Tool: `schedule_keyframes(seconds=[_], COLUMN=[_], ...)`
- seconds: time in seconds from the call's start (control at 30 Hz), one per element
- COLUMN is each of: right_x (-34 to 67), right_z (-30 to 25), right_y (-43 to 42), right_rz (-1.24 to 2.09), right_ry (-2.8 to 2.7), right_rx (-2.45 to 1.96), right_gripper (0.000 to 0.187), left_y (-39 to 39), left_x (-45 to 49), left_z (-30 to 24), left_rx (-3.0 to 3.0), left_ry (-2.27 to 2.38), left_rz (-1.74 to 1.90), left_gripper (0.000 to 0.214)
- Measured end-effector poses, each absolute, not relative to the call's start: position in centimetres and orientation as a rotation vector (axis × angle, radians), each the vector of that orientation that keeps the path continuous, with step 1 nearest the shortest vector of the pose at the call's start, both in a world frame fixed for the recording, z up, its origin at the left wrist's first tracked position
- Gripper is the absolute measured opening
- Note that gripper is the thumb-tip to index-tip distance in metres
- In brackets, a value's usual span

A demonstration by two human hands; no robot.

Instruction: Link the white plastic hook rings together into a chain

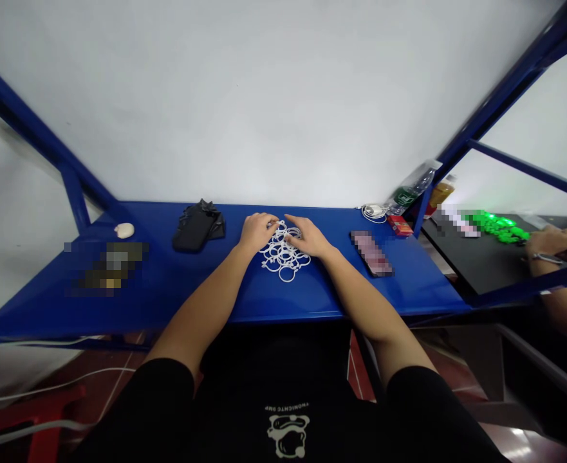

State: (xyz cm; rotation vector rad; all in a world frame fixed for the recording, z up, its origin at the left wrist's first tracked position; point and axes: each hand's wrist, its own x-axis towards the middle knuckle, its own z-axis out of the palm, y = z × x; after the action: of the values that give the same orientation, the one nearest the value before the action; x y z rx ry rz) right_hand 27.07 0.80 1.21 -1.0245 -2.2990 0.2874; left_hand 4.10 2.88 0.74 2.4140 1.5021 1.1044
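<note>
A loose pile of white plastic rings with small eyelets, like curtain rings (287, 274), lies on the blue table in front of me. My left hand (257, 233) rests at the pile's left edge, its fingers loosely curved over the upper rings. On the other side, my right hand (313, 238) has its fingers stretched forward and its thumb apart, touching the rings. Both hands cup the heap from the sides, and neither visibly grips a single ring. The hands cover some of the upper rings.
The blue table (206, 289) also bears a black pouch or wallet (194, 228), a white earbud case (124, 229), a phone (372, 253), a red box (399, 225), a coiled white cable (374, 213) and a plastic bottle (411, 190). At right, a co-worker's hands (556, 243) are near green lit pieces (499, 227).
</note>
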Motion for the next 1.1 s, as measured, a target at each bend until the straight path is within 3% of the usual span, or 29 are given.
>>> schedule_keyframes(seconds=[0.07,0.23,0.37,0.53,0.73,0.87,0.93,1.1], right_x=[27.1,26.8,26.6,26.4,26.3,26.6,26.8,27.5], right_z=[1.3,1.2,1.0,0.6,0.1,0.2,0.3,0.8], right_y=[0.7,0.4,0.1,0.2,0.9,1.0,1.0,0.8], right_rz=[0.339,0.510,0.590,0.534,0.345,0.289,0.331,0.472], right_ry=[-2.332,-2.452,-2.544,-2.577,-2.537,-2.461,-2.445,-2.495], right_rx=[-1.035,-1.126,-1.186,-1.228,-1.147,-1.278,-1.307,-1.344], right_gripper=[0.080,0.127,0.144,0.142,0.112,0.106,0.110,0.136], left_y=[3.0,3.2,3.3,3.2,3.0,2.6,2.4,1.7], left_x=[4.0,3.9,4.0,4.2,4.4,4.1,3.5,1.3], left_z=[0.6,0.4,0.0,-0.5,-0.1,0.7,1.3,2.4], left_rx=[2.386,2.350,2.401,2.423,2.417,2.385,2.369,2.383], left_ry=[1.495,1.505,1.468,1.457,1.467,1.440,1.426,1.351], left_rz=[1.068,1.055,1.109,0.893,0.742,0.611,0.449,0.046], left_gripper=[0.013,0.019,0.022,0.037,0.041,0.051,0.065,0.127])
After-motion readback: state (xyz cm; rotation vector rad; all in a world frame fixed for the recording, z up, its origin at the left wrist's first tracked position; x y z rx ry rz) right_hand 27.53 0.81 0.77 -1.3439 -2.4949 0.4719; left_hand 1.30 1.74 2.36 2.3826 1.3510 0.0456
